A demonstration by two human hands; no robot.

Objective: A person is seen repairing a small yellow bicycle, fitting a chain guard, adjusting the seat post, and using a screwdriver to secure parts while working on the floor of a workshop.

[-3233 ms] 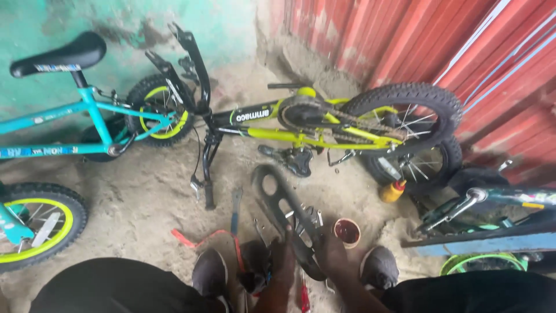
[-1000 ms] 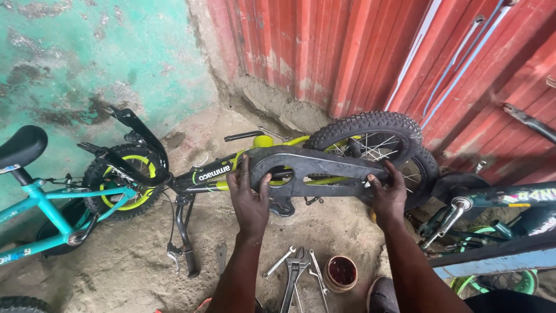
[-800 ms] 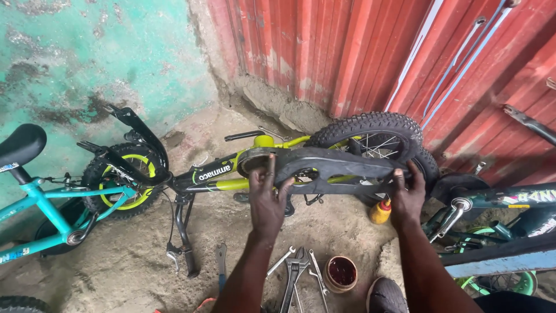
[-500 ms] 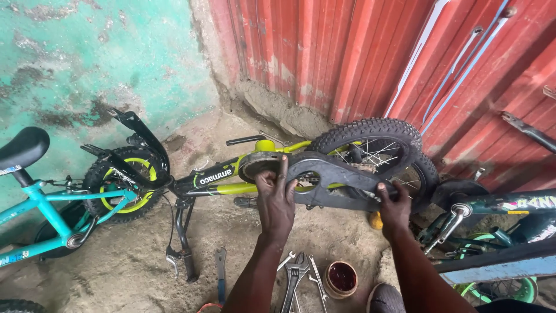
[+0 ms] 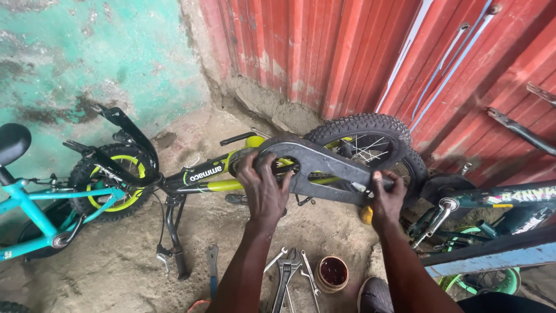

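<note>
Since half a second ago, the long grey plastic chain guard (image 5: 324,171) has dropped closer against the yellow-and-black small bicycle (image 5: 231,174) lying on the sandy floor. Left hand (image 5: 263,185) and right hand (image 5: 387,200) fingers stay clamped on its ends.
</note>
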